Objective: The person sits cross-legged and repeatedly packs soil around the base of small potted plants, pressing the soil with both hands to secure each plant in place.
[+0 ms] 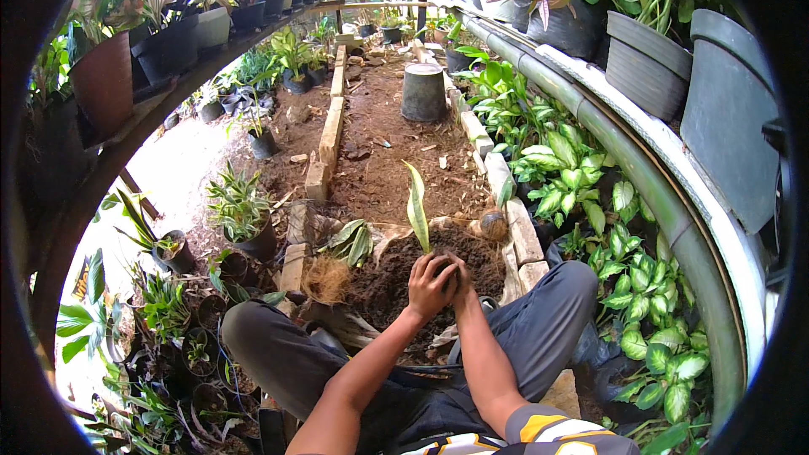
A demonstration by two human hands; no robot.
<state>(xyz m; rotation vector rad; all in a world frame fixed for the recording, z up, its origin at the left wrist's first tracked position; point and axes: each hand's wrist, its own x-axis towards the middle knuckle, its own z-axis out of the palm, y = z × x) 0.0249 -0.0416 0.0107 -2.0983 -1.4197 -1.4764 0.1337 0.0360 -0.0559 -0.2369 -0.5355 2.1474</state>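
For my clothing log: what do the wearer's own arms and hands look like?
The left hand and right hand are bare: no gloves, and no watch can be made out. The left forearm and right forearm are uncovered. The right sleeve is patterned in grey, yellow, white and black; no left sleeve shows.

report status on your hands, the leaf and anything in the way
Left hand, right hand: together at base of leaf, grip partly hidden. Leaf: near upright, above dark soil. Fibre clump: left of hands, not blocking.
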